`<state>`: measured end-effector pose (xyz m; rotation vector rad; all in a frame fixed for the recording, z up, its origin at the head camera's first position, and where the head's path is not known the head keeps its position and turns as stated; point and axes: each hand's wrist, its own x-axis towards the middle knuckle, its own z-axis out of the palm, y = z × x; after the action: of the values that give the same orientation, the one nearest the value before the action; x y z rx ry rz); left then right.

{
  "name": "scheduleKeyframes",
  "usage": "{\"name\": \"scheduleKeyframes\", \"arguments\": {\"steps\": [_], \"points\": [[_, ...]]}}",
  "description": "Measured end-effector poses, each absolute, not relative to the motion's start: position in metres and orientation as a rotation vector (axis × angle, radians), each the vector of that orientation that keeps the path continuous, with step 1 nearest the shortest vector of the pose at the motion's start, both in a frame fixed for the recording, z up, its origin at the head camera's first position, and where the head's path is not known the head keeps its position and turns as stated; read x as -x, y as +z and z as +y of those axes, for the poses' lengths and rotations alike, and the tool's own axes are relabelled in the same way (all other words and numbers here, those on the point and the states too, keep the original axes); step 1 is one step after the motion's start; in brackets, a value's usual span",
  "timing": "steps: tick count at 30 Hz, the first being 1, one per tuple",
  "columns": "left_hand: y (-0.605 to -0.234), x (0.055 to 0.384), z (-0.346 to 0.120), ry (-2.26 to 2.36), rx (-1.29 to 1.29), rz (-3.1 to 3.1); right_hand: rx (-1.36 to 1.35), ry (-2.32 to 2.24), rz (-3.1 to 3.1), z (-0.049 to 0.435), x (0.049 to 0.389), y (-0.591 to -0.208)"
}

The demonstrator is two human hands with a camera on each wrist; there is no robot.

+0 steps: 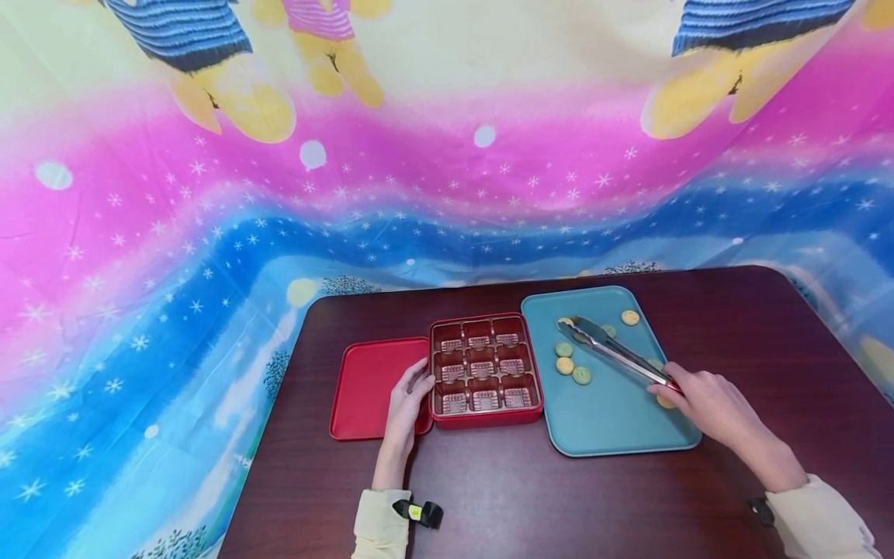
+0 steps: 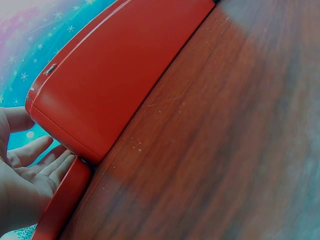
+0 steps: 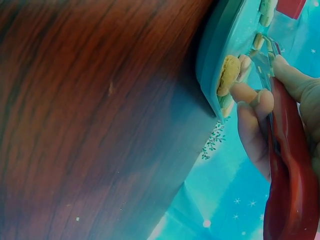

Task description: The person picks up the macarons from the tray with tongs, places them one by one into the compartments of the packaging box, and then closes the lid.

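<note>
My left hand (image 1: 407,404) rests against the left side of a red box (image 1: 482,421), its fingers fairly straight at the rim; the left wrist view shows the fingers (image 2: 60,165) loosely spread by the box's corner. A brown insert (image 1: 482,363) with several bare compartments lines the box. My right hand (image 1: 719,407) grips the red handles (image 3: 287,165) of metal tongs (image 1: 615,351) over a teal tray (image 1: 608,431). The tongs' tips are beside a pale yellow macaron (image 1: 564,321) at the tray's far left; whether they pinch it, I cannot tell.
Green macarons (image 1: 581,376) and yellow macarons (image 1: 630,317) lie scattered on the tray, some partly behind the tongs and hand. Left of the box lies a flat red lid (image 1: 370,388). A printed cloth (image 1: 475,194) hangs behind the dark wooden table (image 1: 489,497).
</note>
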<state>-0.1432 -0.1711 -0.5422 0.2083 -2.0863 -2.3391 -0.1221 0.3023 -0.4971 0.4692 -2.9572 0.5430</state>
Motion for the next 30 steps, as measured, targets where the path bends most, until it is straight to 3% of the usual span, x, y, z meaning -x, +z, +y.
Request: {"name": "scheduleKeyframes", "arguments": {"steps": [30], "points": [[-0.5414, 0.1427, -0.1701, -2.321, -0.243, -2.108, -0.476, 0.541, -2.924, 0.3044, 0.1201, -0.4983]]}}
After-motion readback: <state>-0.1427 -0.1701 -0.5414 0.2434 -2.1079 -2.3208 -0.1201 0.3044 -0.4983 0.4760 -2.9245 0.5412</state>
